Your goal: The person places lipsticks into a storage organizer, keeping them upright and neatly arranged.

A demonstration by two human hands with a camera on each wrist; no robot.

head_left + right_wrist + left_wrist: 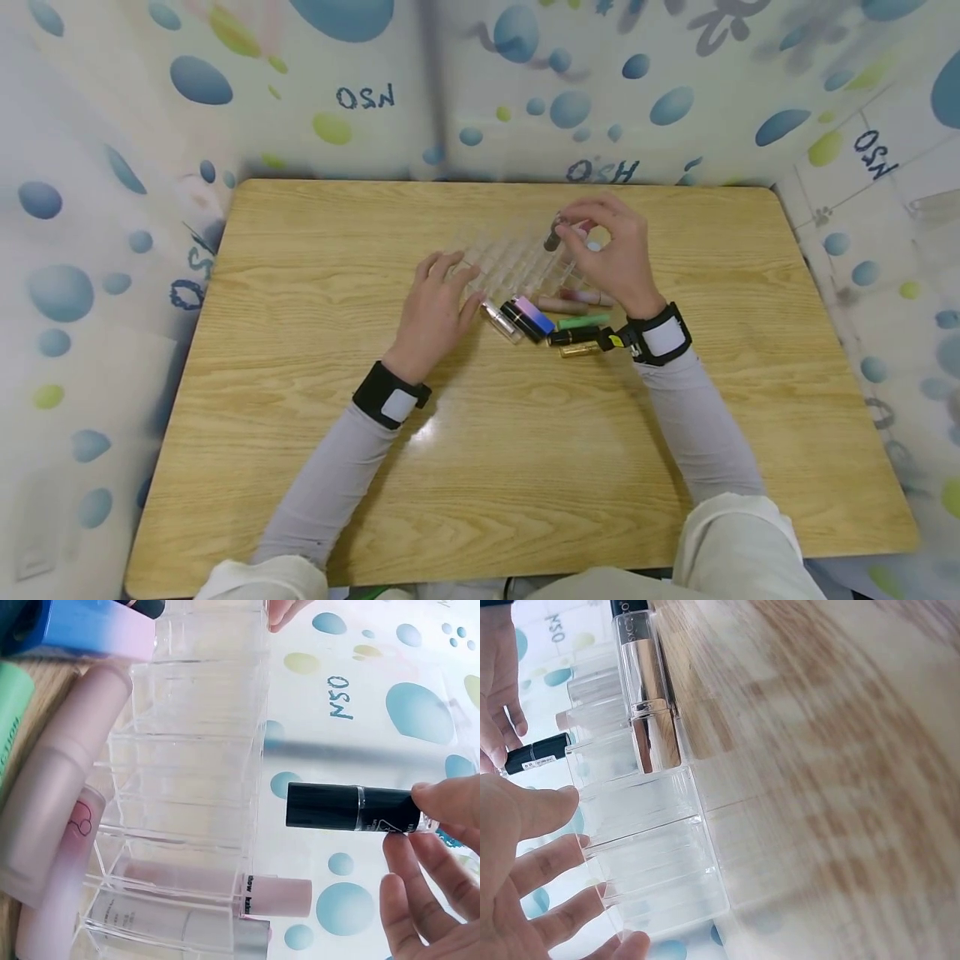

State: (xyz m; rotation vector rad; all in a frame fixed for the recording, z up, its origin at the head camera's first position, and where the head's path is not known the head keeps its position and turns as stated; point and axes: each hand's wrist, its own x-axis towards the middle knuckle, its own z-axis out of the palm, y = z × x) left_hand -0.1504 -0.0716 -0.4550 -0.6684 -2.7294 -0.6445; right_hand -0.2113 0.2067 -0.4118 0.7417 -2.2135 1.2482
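The right hand (613, 250) pinches a black cylindrical lipstick tube (322, 806) between its fingertips, above the clear plastic compartmented organizer (508, 265). The left hand (431, 315), fingers spread, touches the organizer's rim. A blue-and-pink box-shaped tube (534, 315) lies on the organizer's near side.

Head view: on my remote feed, I look forward and down from above the near side, over nearly the whole wooden table (510, 467). Left and right wrist views: I look from close range, turned sideways, past the clear holder (656, 810) toward the patterned backdrop (420, 712), table right in the former, left in the latter. Both share the holder and the black tube (322, 806).
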